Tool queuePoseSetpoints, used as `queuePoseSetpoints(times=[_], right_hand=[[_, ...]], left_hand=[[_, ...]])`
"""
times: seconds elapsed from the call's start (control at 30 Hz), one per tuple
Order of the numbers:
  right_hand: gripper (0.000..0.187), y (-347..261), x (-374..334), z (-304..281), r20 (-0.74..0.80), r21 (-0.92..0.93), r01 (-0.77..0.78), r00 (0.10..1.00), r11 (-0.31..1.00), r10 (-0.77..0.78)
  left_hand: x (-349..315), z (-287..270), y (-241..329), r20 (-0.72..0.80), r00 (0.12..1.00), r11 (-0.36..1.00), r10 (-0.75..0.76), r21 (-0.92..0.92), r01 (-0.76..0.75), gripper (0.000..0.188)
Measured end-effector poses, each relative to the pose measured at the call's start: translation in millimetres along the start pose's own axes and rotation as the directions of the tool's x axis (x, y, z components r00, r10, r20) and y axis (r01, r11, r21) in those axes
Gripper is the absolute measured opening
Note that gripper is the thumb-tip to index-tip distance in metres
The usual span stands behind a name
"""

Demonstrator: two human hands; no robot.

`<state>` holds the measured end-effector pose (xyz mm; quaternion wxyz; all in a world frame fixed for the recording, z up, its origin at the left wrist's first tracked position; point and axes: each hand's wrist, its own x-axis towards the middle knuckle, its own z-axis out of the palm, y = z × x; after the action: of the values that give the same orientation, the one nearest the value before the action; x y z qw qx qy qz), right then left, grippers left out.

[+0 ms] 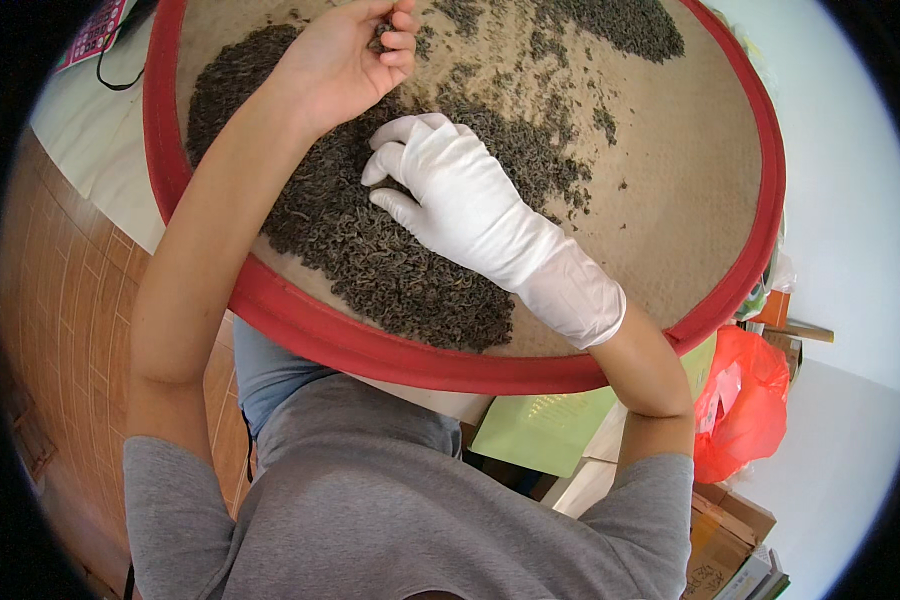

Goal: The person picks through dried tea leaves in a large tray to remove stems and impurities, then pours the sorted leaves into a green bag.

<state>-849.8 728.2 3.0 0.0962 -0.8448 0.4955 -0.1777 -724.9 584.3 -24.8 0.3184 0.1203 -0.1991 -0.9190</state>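
Observation:
A large round woven tray with a red rim [760, 250] lies in front of me, holding a spread of dark curled tea leaves [370, 250]. My left hand [355, 55], bare, is cupped near the tray's top with a pinch of leaves between fingers and palm. My right hand [450, 185] wears a white glove; its fingers are spread and rest on the leaf pile at the tray's middle. The right side of the tray's mat is mostly bare, with a thinner patch of leaves [620, 25] at the top.
The tray rests on a white surface [850, 150]. A red plastic bag [745, 400], a green paper bag [540, 430] and cardboard boxes [730, 540] sit at lower right. Wooden flooring [60, 300] lies to the left. A black cable [120, 75] runs at top left.

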Motion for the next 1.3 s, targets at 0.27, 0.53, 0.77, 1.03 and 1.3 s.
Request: queuePoseSetpoints(times=[0.27,0.53,0.77,1.03,1.3], right_hand=[[0.011,-5.1,0.9,-32.4,0.1,0.626,-0.416,0.882,0.66,0.461],[0.022,15.0,-6.3,-50.8,0.289,0.894,-0.416,0.818,0.165,0.497],[0.043,32.1,-13.8,-49.5,0.383,0.922,-0.329,0.856,-0.204,0.348],[0.029,17.4,-11.4,-60.4,0.218,0.968,-0.252,0.824,-0.007,0.522],[0.025,9.8,-10.7,-56.1,-0.367,0.413,-0.201,0.856,0.888,0.364]], left_hand=[[-2.7,9.6,-0.7,-0.074,0.997,0.999,0.035,0.026,-0.033,0.014],[-6.7,22.0,-9.1,-0.132,0.991,0.996,0.007,0.086,0.004,0.013],[-10.0,35.2,-17.5,-0.181,0.983,0.987,-0.032,0.149,0.059,0.013],[-9.7,40.8,-30.6,-0.201,0.975,0.959,-0.097,0.244,0.145,0.023],[-21.7,56.6,-45.7,-0.122,0.942,0.921,-0.313,0.204,0.333,0.032]])
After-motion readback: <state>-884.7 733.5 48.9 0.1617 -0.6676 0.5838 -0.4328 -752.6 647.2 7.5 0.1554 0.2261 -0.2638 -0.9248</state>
